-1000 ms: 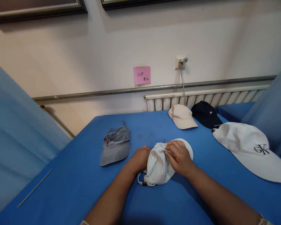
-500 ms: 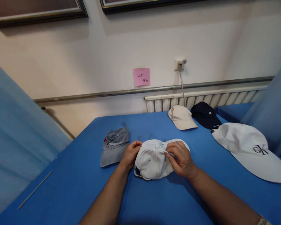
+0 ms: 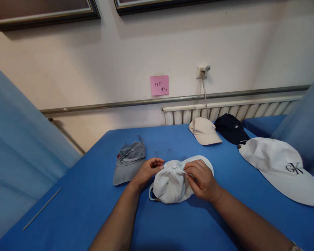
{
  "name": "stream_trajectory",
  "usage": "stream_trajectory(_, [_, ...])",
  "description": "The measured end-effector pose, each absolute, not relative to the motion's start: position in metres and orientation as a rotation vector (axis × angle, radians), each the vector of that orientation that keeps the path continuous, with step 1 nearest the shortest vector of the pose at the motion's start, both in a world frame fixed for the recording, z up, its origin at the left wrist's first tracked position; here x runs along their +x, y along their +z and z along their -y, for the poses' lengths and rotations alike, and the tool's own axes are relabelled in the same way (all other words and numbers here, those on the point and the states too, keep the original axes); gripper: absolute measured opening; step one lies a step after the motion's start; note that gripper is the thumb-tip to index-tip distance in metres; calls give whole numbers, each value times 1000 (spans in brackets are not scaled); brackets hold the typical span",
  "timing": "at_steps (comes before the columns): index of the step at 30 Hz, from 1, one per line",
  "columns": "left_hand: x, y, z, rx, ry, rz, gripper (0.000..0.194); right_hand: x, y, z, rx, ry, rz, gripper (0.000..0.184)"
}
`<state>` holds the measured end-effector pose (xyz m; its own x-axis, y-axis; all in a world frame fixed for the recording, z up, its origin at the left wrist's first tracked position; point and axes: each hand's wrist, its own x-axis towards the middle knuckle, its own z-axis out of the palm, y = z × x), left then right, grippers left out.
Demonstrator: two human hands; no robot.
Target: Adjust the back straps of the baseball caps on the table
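Observation:
A white baseball cap (image 3: 170, 186) rests on the blue-covered table with its brim to the right. My right hand (image 3: 202, 179) pinches a fold of its crown near the top button, partly covering the brim. My left hand (image 3: 146, 172) is at the crown's upper left edge, thumb and fingers apart, the thumb tip against the fabric. At the cap's lower left the back strap (image 3: 152, 195) forms a loop. Just left of my left hand lies a grey cap (image 3: 128, 164) with a red patch.
Along the right lie a cream cap (image 3: 204, 130), a dark navy cap (image 3: 231, 129) and a large white cap (image 3: 274, 164) with black letters. A thin stick (image 3: 42, 209) lies front left. Blue curtains (image 3: 23, 139) hang at both sides; a radiator (image 3: 188, 115) stands behind.
My left hand has loosened from the cap's left side and moved up slightly, its fingers parting. The crown has shifted a little downward. My right hand keeps its pinch.

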<state>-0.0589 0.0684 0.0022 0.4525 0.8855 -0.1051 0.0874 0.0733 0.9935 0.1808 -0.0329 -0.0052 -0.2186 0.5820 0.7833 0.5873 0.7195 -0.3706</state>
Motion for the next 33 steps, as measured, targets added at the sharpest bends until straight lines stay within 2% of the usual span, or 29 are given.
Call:
stream_trajectory(8, [-59, 2, -69, 1491, 729, -973, 36, 182, -9, 33, -898, -8, 1894, 18])
stream_trajectory(14, [-64, 4, -67, 1601, 477, -896, 41, 181, -7, 32, -897, -16, 1905, 19])
stream_trajectory(17, [-58, 6, -62, 1584, 546, -869, 38, 181, -7, 32, -896, -20, 1903, 20])
stream_trajectory(21, [-48, 5, -57, 1604, 620, -913, 23, 181, -9, 32, -892, -23, 1899, 21])
stream_trajectory(23, [-47, 3, -58, 1518, 680, -938, 20, 181, -9, 32, -892, -24, 1897, 21])
stream_trajectory(29, [-54, 5, -60, 981, 890, -776, 29, 183, -8, 31, -888, -28, 1902, 19])
stream_trajectory(33, [-55, 8, -58, 718, 909, -658, 30, 183, -8, 31, -906, -29, 1884, 16])
